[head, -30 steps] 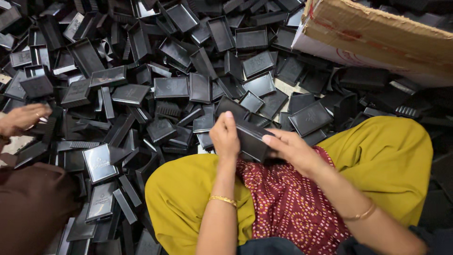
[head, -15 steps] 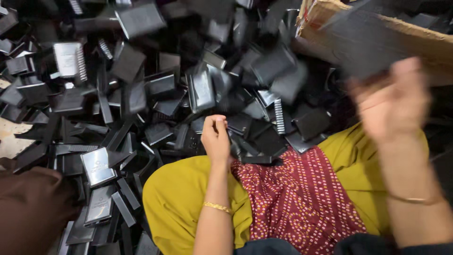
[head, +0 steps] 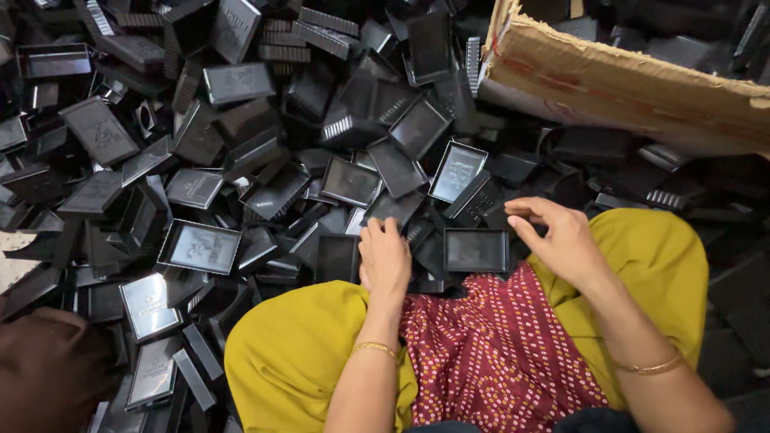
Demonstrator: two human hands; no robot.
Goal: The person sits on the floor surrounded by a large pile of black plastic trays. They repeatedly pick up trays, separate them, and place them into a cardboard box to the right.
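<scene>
I sit with a yellow garment (head: 305,361) and a red dotted cloth (head: 497,345) over my lap, facing a big heap of black plastic trays and lids (head: 241,160). My left hand (head: 385,258) lies palm down on the heap's near edge, and its fingertips are sunk among the pieces. Beside it lies a black rectangular tray (head: 476,250), against the red cloth. My right hand (head: 561,236) hovers just right of that tray with fingers spread and nothing in it. A gold bangle sits on each wrist.
A torn cardboard box (head: 626,80) holding more black parts stands at the upper right. Another person's brown-clad limb (head: 48,373) shows at the lower left. A small patch of pale floor (head: 12,256) shows at the left edge.
My right hand, which was raised toward the cardboard box with a dark piece, has come back down beside my lap with nothing in it. The left hand has settled flat on the heap.
</scene>
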